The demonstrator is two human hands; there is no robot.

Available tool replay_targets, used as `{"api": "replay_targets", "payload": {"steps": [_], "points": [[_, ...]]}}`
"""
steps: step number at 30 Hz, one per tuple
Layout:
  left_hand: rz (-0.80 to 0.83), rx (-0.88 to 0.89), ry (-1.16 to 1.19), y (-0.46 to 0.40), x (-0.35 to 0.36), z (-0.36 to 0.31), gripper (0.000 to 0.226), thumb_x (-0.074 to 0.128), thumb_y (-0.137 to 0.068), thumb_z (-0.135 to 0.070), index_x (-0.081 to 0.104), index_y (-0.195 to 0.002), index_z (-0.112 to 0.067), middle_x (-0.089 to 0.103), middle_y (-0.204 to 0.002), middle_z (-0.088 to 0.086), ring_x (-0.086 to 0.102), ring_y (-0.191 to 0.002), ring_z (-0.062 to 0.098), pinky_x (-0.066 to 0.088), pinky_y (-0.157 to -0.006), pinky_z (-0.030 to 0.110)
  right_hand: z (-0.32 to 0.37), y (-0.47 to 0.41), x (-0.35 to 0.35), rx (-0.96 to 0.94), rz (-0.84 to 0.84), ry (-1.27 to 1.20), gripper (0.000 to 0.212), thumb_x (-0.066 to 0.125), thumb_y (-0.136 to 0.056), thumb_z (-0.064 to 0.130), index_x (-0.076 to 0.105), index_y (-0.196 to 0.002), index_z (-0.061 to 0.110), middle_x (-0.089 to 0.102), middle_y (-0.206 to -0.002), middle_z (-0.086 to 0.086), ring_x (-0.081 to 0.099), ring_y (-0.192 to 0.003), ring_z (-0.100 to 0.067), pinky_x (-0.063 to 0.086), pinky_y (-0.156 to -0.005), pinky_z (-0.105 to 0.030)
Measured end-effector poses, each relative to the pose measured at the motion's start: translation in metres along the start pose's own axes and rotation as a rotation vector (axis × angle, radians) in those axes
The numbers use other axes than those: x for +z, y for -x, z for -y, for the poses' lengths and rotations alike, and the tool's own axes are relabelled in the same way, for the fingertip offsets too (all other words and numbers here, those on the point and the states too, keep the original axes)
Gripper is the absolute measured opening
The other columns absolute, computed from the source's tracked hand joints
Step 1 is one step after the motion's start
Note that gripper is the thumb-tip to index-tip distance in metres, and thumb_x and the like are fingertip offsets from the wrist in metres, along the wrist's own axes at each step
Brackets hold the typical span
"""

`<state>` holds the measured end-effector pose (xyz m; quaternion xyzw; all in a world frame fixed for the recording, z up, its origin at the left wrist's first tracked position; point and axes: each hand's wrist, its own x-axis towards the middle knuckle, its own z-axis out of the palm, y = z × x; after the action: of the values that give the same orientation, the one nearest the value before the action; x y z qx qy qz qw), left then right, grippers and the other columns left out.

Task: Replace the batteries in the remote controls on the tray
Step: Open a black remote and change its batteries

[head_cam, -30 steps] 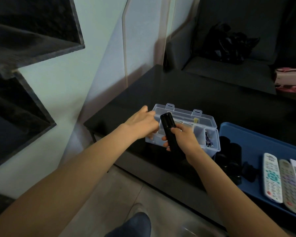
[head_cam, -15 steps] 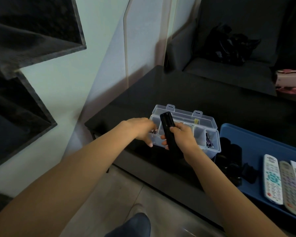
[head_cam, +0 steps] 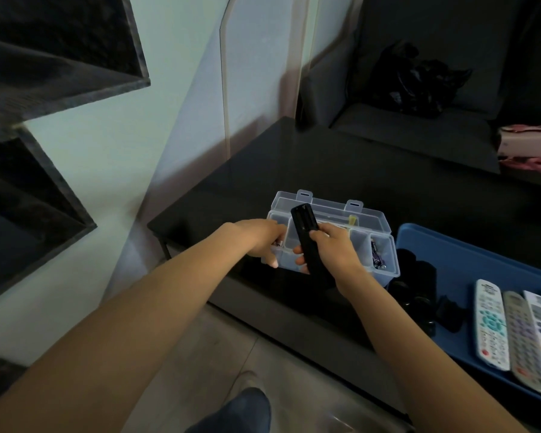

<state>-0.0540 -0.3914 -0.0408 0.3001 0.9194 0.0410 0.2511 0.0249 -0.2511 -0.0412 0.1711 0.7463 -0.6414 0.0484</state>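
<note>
Fingers of the left hand (head_cam: 261,242) dip, curled, into the left compartment of the clear plastic organiser box (head_cam: 378,242) on the dark glossy table (head_cam: 325,170); whether they pinch a battery I cannot tell. The right hand (head_cam: 331,251) grips the slim black remote control (head_cam: 306,242) over the box, back up. Better to keep it tilted and steady, checking polarity before seating cells. The blue plastic tray (head_cam: 469,254) with pale remotes (head_cam: 491,323) lies rightmost
</note>
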Motion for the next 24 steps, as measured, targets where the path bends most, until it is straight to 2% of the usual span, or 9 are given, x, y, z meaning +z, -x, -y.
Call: {"api": "replay_targets", "payload": {"steps": [2,4,7,11,15,17,20,24], "points": [[-0.015,0.02,0.072,0.001,-0.003,0.002,0.055,0.071,-0.076,-0.03,0.043,-0.123,-0.025,0.053,-0.111,-0.007,0.052,-0.102,0.016,0.045,-0.088,0.036,0.0,-0.002,0.0,0.005,-0.011,-0.007,0.02,0.038,-0.1,0.013,0.052,-0.114,0.01,0.067,-0.081,-0.014,0.065,-0.065,-0.022,0.052,-0.055,-0.031],[-0.043,0.032,0.12,0.003,-0.005,0.003,0.05,0.072,-0.076,-0.033,0.044,-0.117,-0.025,0.05,-0.103,-0.009,0.052,-0.097,0.014,0.043,-0.08,0.031,-0.002,-0.004,0.001,0.011,-0.025,-0.022,0.02,0.037,-0.1,0.013,0.052,-0.114,0.009,0.067,-0.079,-0.014,0.065,-0.064,-0.022,0.051,-0.054,-0.031],[-0.066,0.03,0.134,0.005,-0.007,0.003,0.045,0.072,-0.074,-0.041,0.045,-0.107,-0.027,0.051,-0.102,-0.008,0.051,-0.092,0.013,0.041,-0.073,0.028,-0.007,-0.007,0.003,-0.008,-0.051,-0.028,0.023,0.036,-0.1,0.014,0.053,-0.115,0.008,0.066,-0.076,-0.014,0.066,-0.065,-0.022,0.05,-0.055,-0.032],[-0.057,-0.033,0.059,0.004,-0.012,-0.003,0.059,0.07,-0.069,-0.057,0.051,-0.112,-0.022,0.057,-0.106,-0.006,0.055,-0.095,0.015,0.047,-0.079,0.034,-0.011,-0.008,0.005,-0.025,-0.077,0.015,0.026,0.036,-0.1,0.016,0.053,-0.119,0.009,0.067,-0.078,-0.012,0.067,-0.068,-0.021,0.054,-0.062,-0.034],[-0.027,-0.067,0.026,0.005,-0.017,-0.009,0.058,0.071,-0.069,-0.056,0.055,-0.111,-0.019,0.061,-0.108,-0.002,0.056,-0.098,0.018,0.046,-0.086,0.038,-0.009,-0.008,0.007,-0.014,-0.093,0.033,0.028,0.036,-0.101,0.017,0.052,-0.122,0.008,0.066,-0.077,-0.01,0.066,-0.064,-0.017,0.053,-0.059,-0.031],[-0.006,-0.061,0.068,0.007,-0.018,-0.012,0.052,0.07,-0.074,-0.049,0.055,-0.111,-0.015,0.059,-0.109,-0.004,0.053,-0.1,0.017,0.039,-0.088,0.038,-0.008,-0.006,0.007,-0.011,-0.091,0.038,0.028,0.036,-0.101,0.017,0.051,-0.123,0.01,0.066,-0.079,-0.01,0.066,-0.065,-0.017,0.053,-0.059,-0.03],[0.058,0.007,0.227,0.008,-0.016,-0.014,0.031,0.066,-0.084,-0.031,0.049,-0.108,-0.022,0.052,-0.1,-0.011,0.048,-0.096,0.01,0.034,-0.083,0.027,-0.008,-0.004,0.007,-0.015,-0.093,0.033,0.026,0.035,-0.101,0.017,0.05,-0.122,0.011,0.065,-0.079,-0.01,0.065,-0.064,-0.015,0.052,-0.058,-0.028],[0.036,0.027,0.258,0.009,-0.012,-0.009,0.015,0.062,-0.086,-0.036,0.048,-0.087,-0.031,0.047,-0.083,-0.018,0.045,-0.079,0.003,0.034,-0.069,0.023,-0.008,-0.004,0.01,-0.037,-0.13,0.064,0.025,0.034,-0.101,0.017,0.05,-0.119,0.01,0.064,-0.081,-0.011,0.065,-0.065,-0.017,0.054,-0.061,-0.032]]}}
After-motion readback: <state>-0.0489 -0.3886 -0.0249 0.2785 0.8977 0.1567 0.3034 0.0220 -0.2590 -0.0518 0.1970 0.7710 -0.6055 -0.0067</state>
